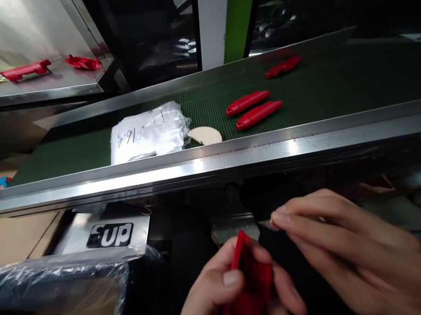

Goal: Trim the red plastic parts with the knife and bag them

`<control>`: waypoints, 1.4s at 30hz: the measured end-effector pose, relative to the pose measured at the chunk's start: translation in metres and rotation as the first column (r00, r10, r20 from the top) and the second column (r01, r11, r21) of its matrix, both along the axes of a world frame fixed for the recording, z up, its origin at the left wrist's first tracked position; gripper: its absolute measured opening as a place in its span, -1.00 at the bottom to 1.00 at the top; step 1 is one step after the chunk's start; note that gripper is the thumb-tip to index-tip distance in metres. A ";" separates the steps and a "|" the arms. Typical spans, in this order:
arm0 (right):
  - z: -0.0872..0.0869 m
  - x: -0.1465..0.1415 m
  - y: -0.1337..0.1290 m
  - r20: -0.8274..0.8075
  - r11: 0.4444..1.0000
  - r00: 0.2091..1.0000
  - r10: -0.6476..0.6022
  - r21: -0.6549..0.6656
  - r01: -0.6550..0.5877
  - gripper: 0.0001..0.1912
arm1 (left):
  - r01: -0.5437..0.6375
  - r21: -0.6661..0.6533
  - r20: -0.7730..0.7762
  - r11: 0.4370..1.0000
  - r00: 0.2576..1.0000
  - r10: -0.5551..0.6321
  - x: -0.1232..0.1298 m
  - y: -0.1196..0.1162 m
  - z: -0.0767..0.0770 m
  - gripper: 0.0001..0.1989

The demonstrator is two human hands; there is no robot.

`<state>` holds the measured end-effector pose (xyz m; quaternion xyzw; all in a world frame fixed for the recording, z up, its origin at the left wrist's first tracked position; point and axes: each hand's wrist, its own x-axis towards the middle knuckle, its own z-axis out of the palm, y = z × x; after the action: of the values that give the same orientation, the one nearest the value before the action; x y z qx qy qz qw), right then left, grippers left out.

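Observation:
My left hand [233, 293] is closed around a red plastic part [244, 308], a hollow shell with raised edges, its tip pointing away from me. To the right, my right hand [341, 243] pinches a small thin pointed blade [267, 225] between thumb and fingers, apart from the red part. Most of the blade is hidden by the fingertips. On the green conveyor belt [199, 92] beyond lie two slim red plastic pieces [260, 114] side by side. Another red piece [284, 66] rests farther back on the belt.
A clear plastic bag [147, 130] with handwriting and a beige disc [207, 135] lie against the belt's metal rail [204, 165]. A plastic-lined box [53, 280] stands lower left, near a "Sup" label [110, 235]. More red parts [26, 71] sit on a metal shelf [61, 88].

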<state>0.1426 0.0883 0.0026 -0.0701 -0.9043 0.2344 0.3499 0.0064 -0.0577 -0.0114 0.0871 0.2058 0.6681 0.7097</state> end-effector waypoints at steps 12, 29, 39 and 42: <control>0.005 -0.004 -0.002 0.083 0.979 0.995 0.047 0.196 -0.063 -0.67 | 0.000 0.047 0.089 0.999 0.996 -0.004 0.004 -0.002 -0.016 -0.64; 0.004 0.005 0.016 -0.061 0.966 0.994 -0.086 0.239 0.098 -0.55 | 0.262 -0.168 0.052 0.950 0.965 -0.257 -0.002 -0.007 -0.016 -0.61; -0.006 -0.001 -0.031 0.073 0.999 0.997 0.030 0.044 -0.033 -0.61 | -0.382 -0.189 -0.104 0.904 0.924 0.369 -0.030 0.027 0.009 -0.66; -0.012 -0.007 -0.041 0.101 0.991 0.989 0.107 0.074 -0.115 -0.64 | -0.437 -0.143 -0.125 0.888 0.898 0.422 -0.031 0.034 0.012 -0.66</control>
<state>0.1353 0.0475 -0.0090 -0.0170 -0.9313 0.2137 0.2944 -0.0246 -0.0233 0.0004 0.0094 0.3071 0.7843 0.5390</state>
